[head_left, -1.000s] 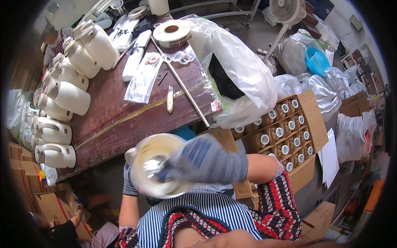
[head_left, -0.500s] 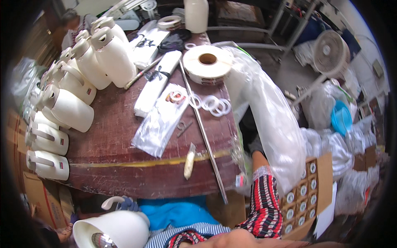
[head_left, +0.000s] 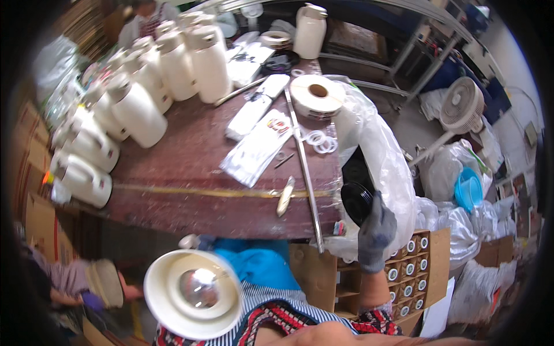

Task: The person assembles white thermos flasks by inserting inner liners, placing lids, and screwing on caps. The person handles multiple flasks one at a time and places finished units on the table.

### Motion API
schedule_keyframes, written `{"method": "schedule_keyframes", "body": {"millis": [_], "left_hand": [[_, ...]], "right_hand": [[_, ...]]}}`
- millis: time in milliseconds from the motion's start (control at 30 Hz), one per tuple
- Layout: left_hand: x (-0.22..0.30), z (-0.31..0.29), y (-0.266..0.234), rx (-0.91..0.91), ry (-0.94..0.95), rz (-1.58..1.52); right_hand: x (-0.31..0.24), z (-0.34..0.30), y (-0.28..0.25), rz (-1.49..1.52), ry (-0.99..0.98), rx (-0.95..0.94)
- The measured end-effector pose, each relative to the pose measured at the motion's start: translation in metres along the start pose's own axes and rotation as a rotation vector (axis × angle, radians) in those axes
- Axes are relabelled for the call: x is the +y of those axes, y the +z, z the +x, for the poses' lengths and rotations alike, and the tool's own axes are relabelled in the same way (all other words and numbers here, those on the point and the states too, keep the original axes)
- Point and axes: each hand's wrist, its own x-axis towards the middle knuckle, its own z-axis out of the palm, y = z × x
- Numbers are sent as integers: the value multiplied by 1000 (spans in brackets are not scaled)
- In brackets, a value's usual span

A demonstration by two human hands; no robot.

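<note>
My left hand (head_left: 205, 243), in a grey glove and mostly hidden behind a white vacuum jug (head_left: 157, 288), holds it by the handle side. The jug is tilted so that its wide open end faces up toward me, and a shiny silver glass liner (head_left: 199, 288) shows inside. Off the table's right edge, my right hand (head_left: 378, 230), also grey-gloved, is closed on a black round ridged part (head_left: 356, 202) at the mouth of a large clear plastic bag (head_left: 385, 173). More black pieces appear inside the bag, partly hidden.
Several white jugs (head_left: 138, 112) crowd the left of the dark red table (head_left: 173, 167). On it lie a label roll (head_left: 311, 106), a metal rod (head_left: 309, 190), clear rings (head_left: 325, 144) and plastic sleeves (head_left: 257, 147). A partitioned carton (head_left: 435, 254) stands at lower right. Another person works at lower left.
My right hand has come out from among the bag with the black round part. The jug has turned, its open end now facing me more fully. The view has shifted.
</note>
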Motion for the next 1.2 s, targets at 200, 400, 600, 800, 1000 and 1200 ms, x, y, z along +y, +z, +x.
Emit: {"method": "schedule_keyframes", "body": {"millis": [200,400,600,800,1000,1200], "left_hand": [[-9,7,-13,-112,132,129],[-35,-6,-47,-165,210,238],[-52,-5,-61,-298,160,-9],[29,-37,-47,-131,199,-121],[-17,-29,-54,-67,229,-226],[6,-39,-59,-38,319,64]], "right_hand": [[-129,-8,-2,923,26,-554],[-205,-16,14,657,-550,-480],[-224,-5,-34,494,-1058,-585],[-257,-23,-33,289,-1098,-538],[-300,-24,-34,103,-502,-806],[-277,-35,-20,-144,-983,-659]]}}
